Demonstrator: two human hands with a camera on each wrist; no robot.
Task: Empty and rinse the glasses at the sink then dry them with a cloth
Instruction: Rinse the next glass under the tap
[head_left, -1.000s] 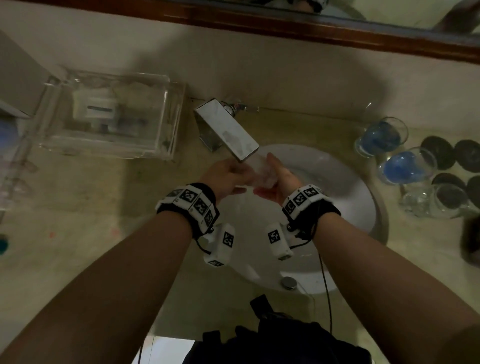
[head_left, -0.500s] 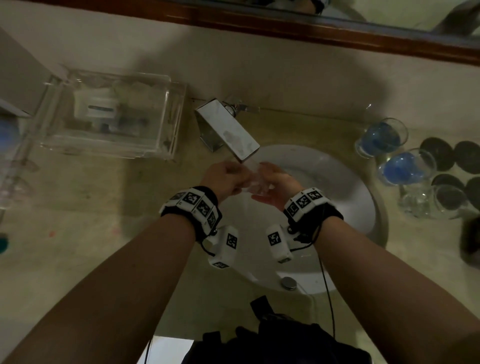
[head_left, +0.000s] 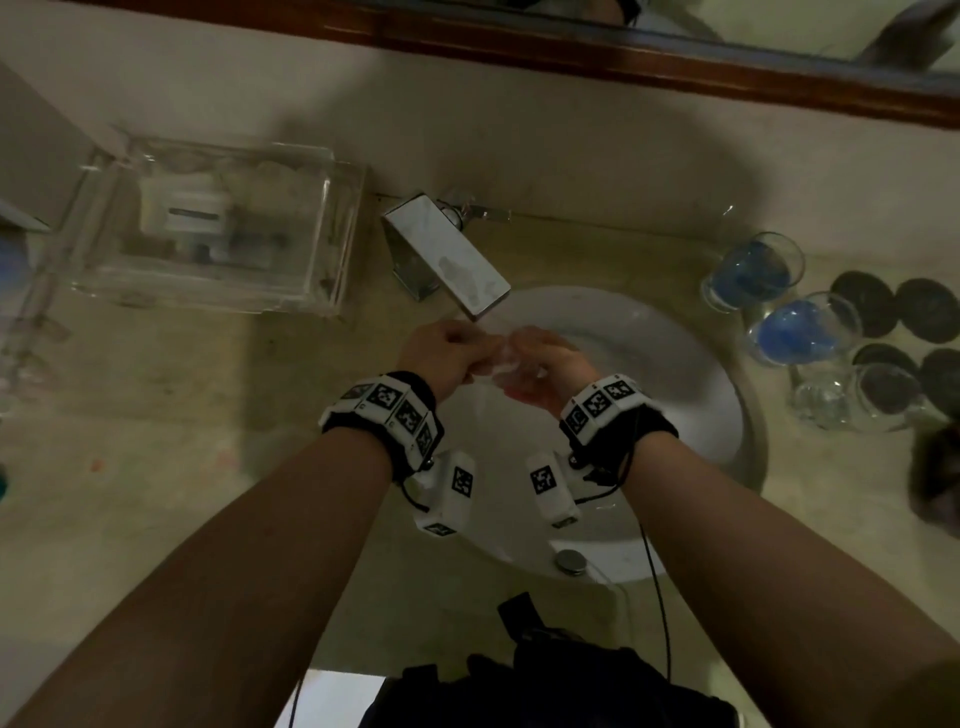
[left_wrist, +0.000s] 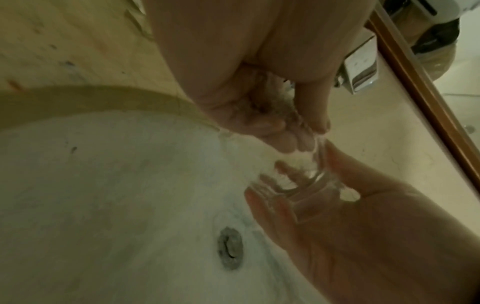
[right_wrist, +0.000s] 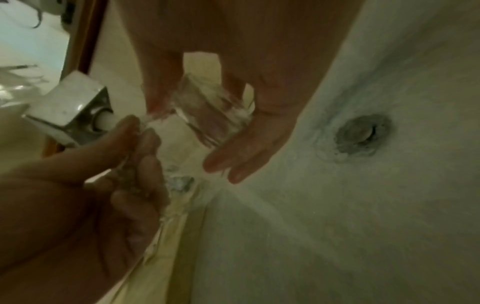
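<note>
Beige stone counter (head_left: 156, 493) runs around a white basin (head_left: 691, 395), with a square chrome tap (head_left: 447, 254) jutting over its rim. Just under the spout both hands meet on one clear glass (left_wrist: 309, 185), held over the basin and tilted, its long axis running roughly from the right palm up toward the left hand. The right hand (head_left: 545, 369) cradles the body, fingers loosely curved around the base end. The left hand (head_left: 441, 353) has its fingertips (left_wrist: 291, 142) bunched at the mouth end, seemingly rubbing the rim or inside. Water looks to be splashing there, though blur hides the stream. Judged from this, the rinse is underway and the right hand carries the weight. Two blue-filled glasses (head_left: 758, 270) wait on the counter to the right, nearer the right arm
</note>
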